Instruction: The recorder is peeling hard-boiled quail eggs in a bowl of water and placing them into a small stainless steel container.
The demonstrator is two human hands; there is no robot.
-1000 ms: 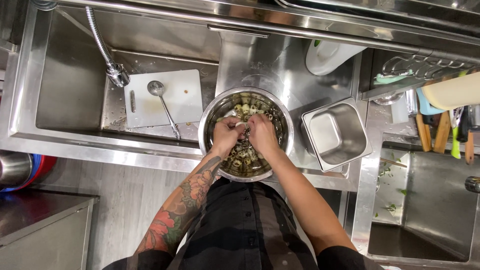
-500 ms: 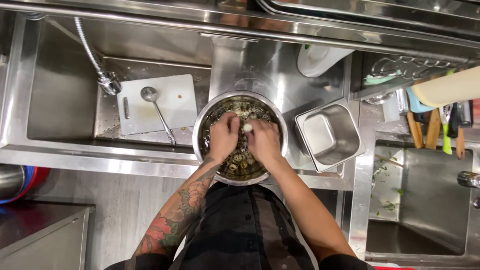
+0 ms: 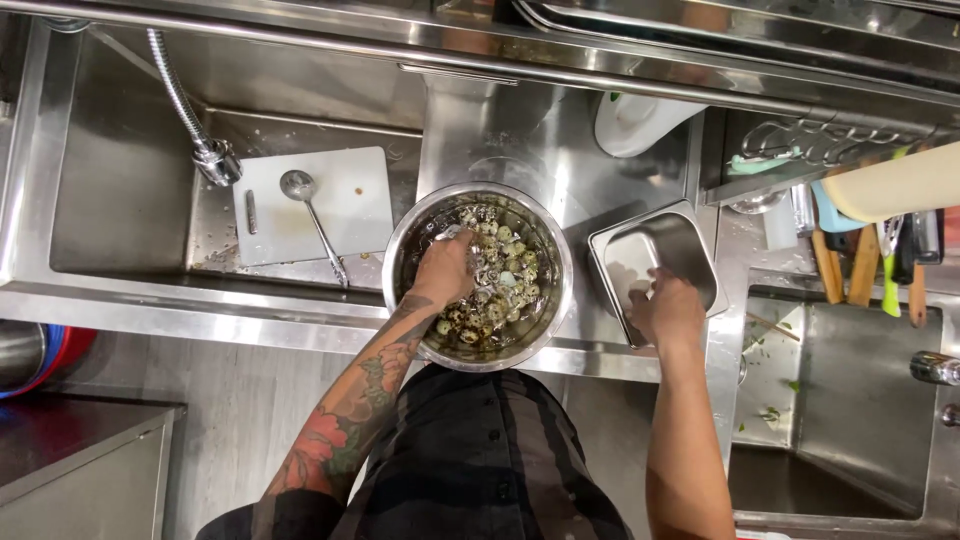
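Centre of the frame, the left hand is down in the round, shiny stainless-steel mixing bowl, fingers curled into the heap of small speckled eggs — whether they are pinching one egg I cannot tell, since the back of the hand hides the tips. The eggs lie wet and glossy in the bowl, cream and brown mottled, with bits of broken shell among them.

Over at centre right, the right hand hangs above the near edge of the small rectangular steel pan, fingers bunched downward; what they pinch, if anything, is hidden.

To do this well, I'd judge a light touch matters: these eggs look thin-shelled and slippery, so lift one at a time with the fingertips rather than squeezing the pile, and bring the right hand low over the pan before letting go.

Upper left of the frame, the sink basin holds a white plastic cutting board with a long-handled metal ladle lying across it (a flexible spray hose dangles above). Everything here is brushed steel, hard and reflective — only the wooden-handled tools at far right break the sheen.
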